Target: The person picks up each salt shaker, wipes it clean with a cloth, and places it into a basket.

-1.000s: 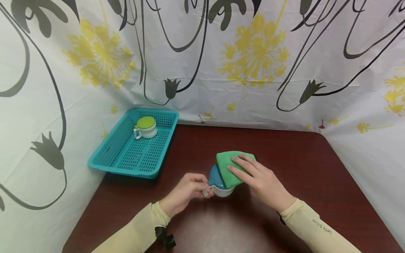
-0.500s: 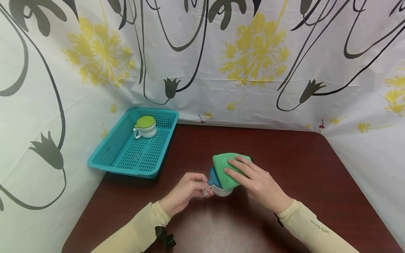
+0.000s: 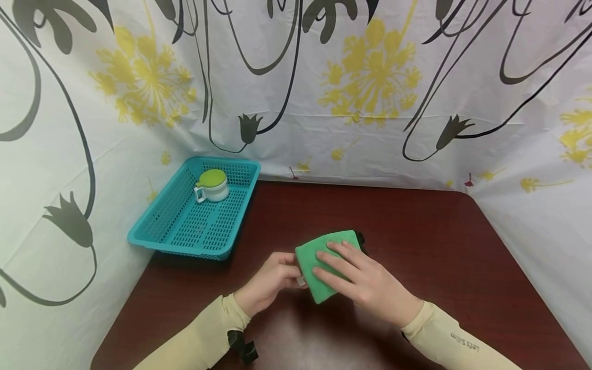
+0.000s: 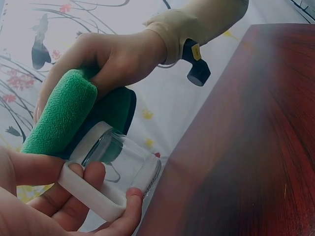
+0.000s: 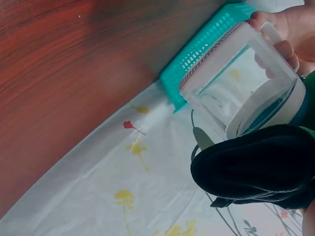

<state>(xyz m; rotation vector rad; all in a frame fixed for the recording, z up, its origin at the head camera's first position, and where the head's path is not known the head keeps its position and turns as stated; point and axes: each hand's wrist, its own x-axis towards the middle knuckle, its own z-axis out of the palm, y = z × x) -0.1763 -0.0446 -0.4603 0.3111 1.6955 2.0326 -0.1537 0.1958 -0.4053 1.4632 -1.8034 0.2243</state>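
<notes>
My left hand (image 3: 270,282) grips the white handle (image 4: 91,194) of a clear jar (image 4: 125,155) with a white rim and base. In the left wrist view the jar is tilted, close beside the table edge. My right hand (image 3: 363,280) holds a folded green cloth (image 3: 307,257) over the jar's top, fingers spread across it and the thumb along its side. From the head view the cloth hides the lid and nearly all of the jar. The right wrist view shows the jar (image 5: 246,83) from its other side, with the cloth's dark underside (image 5: 251,164) near it.
A turquoise slotted basket (image 3: 180,249) stands at the back left of the dark red table (image 3: 407,221). Inside it is a white-handled jar with a green lid (image 3: 213,178). A patterned white curtain (image 3: 287,154) hangs behind the table.
My right hand has slid the green cloth left and toward me, covering the blue lid that showed earlier. My left hand stays on the handle.
</notes>
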